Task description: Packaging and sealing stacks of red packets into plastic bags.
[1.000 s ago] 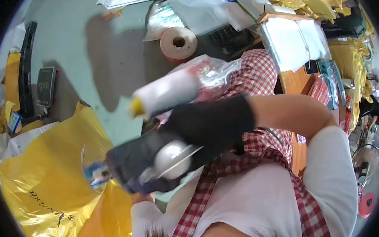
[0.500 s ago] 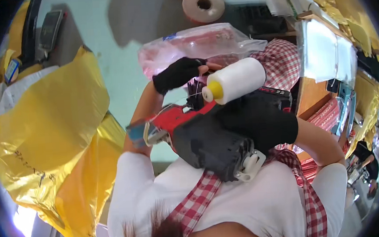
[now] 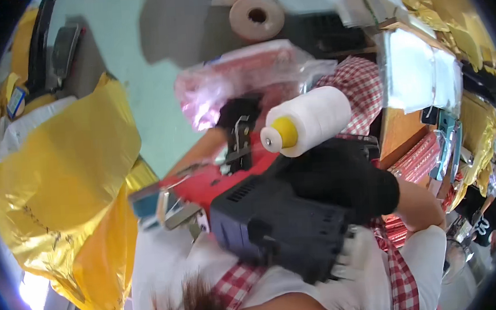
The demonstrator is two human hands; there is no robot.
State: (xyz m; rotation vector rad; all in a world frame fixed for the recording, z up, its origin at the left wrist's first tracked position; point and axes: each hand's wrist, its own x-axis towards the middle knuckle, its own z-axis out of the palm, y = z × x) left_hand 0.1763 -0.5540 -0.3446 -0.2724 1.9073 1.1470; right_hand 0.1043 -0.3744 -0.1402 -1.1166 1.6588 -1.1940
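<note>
A handheld bag-closing sewing machine (image 3: 281, 227), red with a dark motor housing, hangs tilted in front of my chest. My right hand (image 3: 346, 177), in a black fingerless glove, is wrapped round its handle, partly under a white thread cone (image 3: 319, 116) with a yellow end. Beyond the machine is my left hand (image 3: 237, 111), also gloved in black; its fingers are blurred and hidden by the machine's black upper part. It lies nearest to a clear plastic bag (image 3: 243, 75) with pinkish-red contents, and I cannot make out whether it grips the bag.
A yellow sack (image 3: 66, 149) stands at the left, and a dark stapler-like tool (image 3: 66, 49) lies on the pale green table (image 3: 121, 26). A roll (image 3: 271, 25) sits at the far side. Stacked red packets (image 3: 416, 159) are at the right, with another person (image 3: 479, 220) further off.
The sewing machine has come nearer my chest and moved left, turning so its housing shows more. My left hand has dropped behind its upper part, hiding the fingers.
</note>
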